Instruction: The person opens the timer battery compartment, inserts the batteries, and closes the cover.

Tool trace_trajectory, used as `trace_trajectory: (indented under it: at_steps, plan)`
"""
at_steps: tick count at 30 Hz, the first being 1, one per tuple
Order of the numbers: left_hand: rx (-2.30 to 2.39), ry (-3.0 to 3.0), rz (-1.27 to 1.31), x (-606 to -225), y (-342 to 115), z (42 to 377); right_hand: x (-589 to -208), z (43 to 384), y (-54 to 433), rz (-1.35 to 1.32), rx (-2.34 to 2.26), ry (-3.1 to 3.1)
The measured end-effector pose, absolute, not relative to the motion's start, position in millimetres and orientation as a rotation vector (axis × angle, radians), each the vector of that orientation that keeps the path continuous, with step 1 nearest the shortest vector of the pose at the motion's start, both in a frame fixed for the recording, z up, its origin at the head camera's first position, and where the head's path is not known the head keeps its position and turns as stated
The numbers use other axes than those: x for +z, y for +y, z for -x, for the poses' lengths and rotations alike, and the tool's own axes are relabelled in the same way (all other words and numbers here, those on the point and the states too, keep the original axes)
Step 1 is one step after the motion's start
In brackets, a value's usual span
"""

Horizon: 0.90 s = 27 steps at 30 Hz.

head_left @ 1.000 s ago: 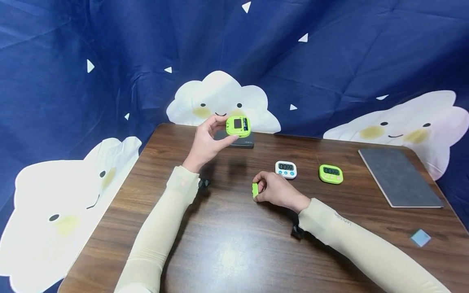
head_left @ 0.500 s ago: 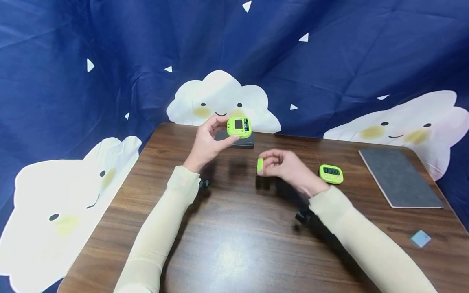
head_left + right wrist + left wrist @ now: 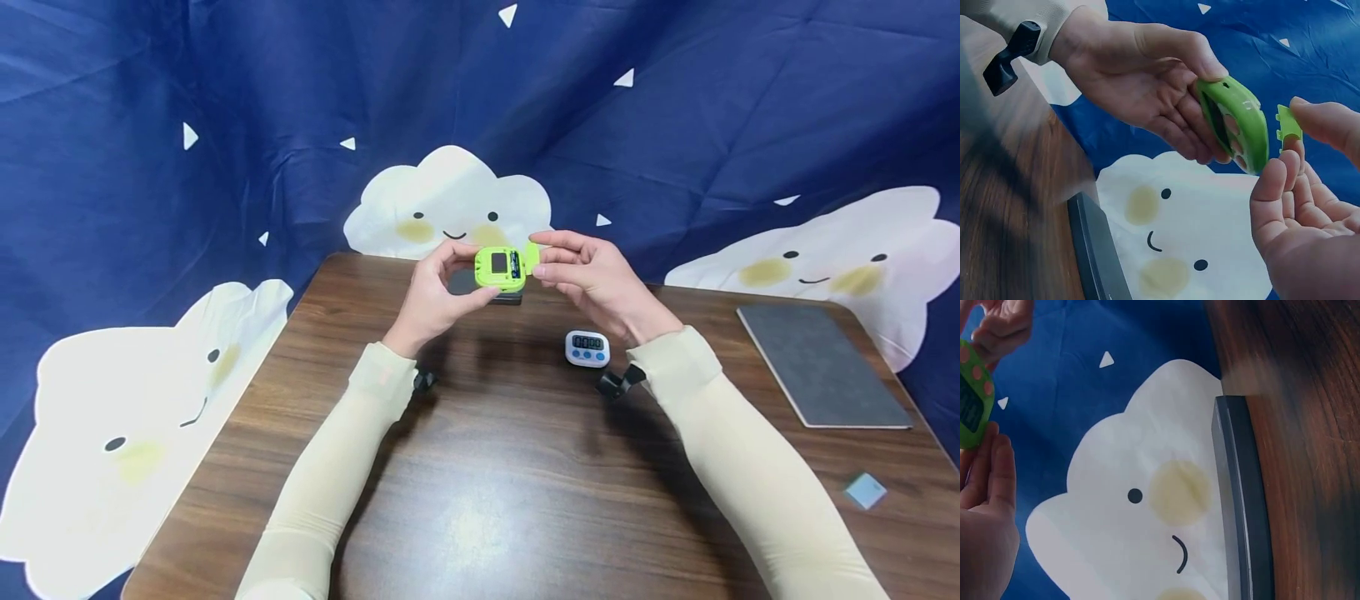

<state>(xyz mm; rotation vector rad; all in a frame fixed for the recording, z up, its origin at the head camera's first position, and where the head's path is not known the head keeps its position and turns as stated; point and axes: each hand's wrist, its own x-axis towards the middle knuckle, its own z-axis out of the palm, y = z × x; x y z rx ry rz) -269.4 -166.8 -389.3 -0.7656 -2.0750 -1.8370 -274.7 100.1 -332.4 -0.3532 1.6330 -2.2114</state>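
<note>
My left hand (image 3: 435, 300) holds a lime-green digital timer (image 3: 500, 265) between thumb and fingers, raised above the table. The timer's back faces me, with its battery bay uncovered and a battery (image 3: 515, 264) lying inside. In my right hand (image 3: 592, 271), thumb and fingertips pinch a small green battery cover (image 3: 533, 257) beside the bay. The right wrist view shows the cover (image 3: 1288, 125) standing upright, a narrow gap from the timer's edge (image 3: 1254, 125). The timer's pink buttons (image 3: 977, 372) and screen face away from me, seen in the left wrist view.
A white timer (image 3: 587, 349) with blue buttons lies below my right hand. Behind the held timer is a flat dark box (image 3: 506, 298). A dark grey notebook (image 3: 821, 362) and a small light-blue square (image 3: 866, 490) lie on the right of the table (image 3: 450, 467).
My right hand has risen from the table with the battery cover and come up beside the timer. The left hand stays nearly still. My right arm now hides the second green timer.
</note>
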Motion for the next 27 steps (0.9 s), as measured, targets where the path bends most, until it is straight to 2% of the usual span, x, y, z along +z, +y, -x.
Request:
trace_trajectory:
  at_steps: [10,27]
  plan:
    - [-1.833,-2.073,0.772,-389,-163,269,-336,276,97,0.417,-2.124,1.822]
    - [-1.823,-2.078,0.775,-392,-159,266,-320,271,98,0.503,-1.754,2.287]
